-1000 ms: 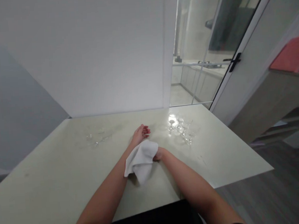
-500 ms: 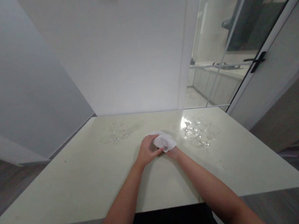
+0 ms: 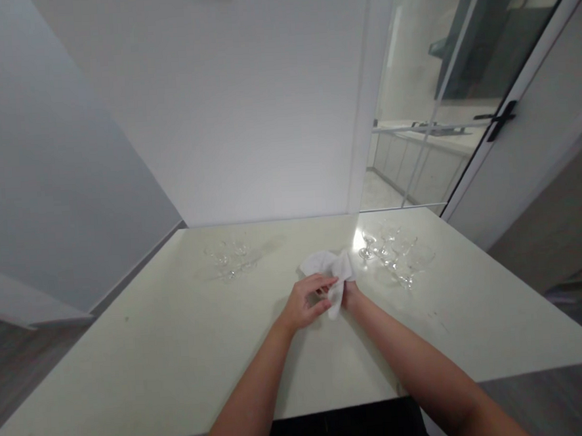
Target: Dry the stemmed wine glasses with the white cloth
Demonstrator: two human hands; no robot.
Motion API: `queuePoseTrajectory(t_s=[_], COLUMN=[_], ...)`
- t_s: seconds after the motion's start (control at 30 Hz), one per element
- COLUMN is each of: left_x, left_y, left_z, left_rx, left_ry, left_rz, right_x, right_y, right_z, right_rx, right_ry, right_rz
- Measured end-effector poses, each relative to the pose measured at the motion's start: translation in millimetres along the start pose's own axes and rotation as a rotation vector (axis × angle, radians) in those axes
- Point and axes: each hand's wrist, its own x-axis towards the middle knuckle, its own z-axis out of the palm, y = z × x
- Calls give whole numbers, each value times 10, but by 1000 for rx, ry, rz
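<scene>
A thin white cloth (image 3: 341, 267) is bunched up between my two hands over the middle of the tabletop. My left hand (image 3: 306, 301) curves in from the left, its fingers and thumb bent around the cloth's near edge. Faint pale glints show between those fingers, but whether a clear object is there I cannot make out. From the right, my right hand (image 3: 351, 294) grips the cloth; folds cover most of its fingers. Several clear stemmed glasses (image 3: 391, 251) stand close together to the right of my hands. Another small group of clear glasses (image 3: 230, 256) is at the back left.
The pale glossy table (image 3: 156, 358) reaches a white wall panel (image 3: 265, 114) at the back. At the right is a glazed door with a black handle (image 3: 502, 119), with a kitchen counter (image 3: 434, 137) behind the glass. A bright reflection lies near the right-hand glasses.
Both hands have shifted slightly right and nearer with the cloth. The cloth has turned and refolded, and one end now hangs down between my hands. Both glass groups stay in place.
</scene>
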Motion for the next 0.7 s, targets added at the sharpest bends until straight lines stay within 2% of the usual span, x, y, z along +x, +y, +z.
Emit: queuePoseTrajectory(t_s=[0.07,0.13,0.2,0.27,0.37,0.43,0.6,0.7], left_x=[26,34,12,-35,-113,-145,-161,-163], left_y=[-96,-227,-369,-515,-749,-909,-1183,-1216], left_z=[-71,-211,-409,-621,-869,-954,-974,-966], left_rx=[71,174,291,421,453,367,125,111], left_ry=[305,740,1145,1355,1456,1429,1359,1391], left_rz=[3,-4,-68,-190,-364,-422,-522,-493], right_x=[-14,-14,-5,5,10,2,-29,-36], right_y=[-56,-103,-128,-129,-114,-115,-179,-225], right_z=[13,36,56,65,60,48,-8,-41], right_rx=[76,135,126,104,102,105,106,41], right_ry=[81,184,220,194,170,178,97,159], right_rz=[-4,-73,-194,-278,-291,-272,-165,-180])
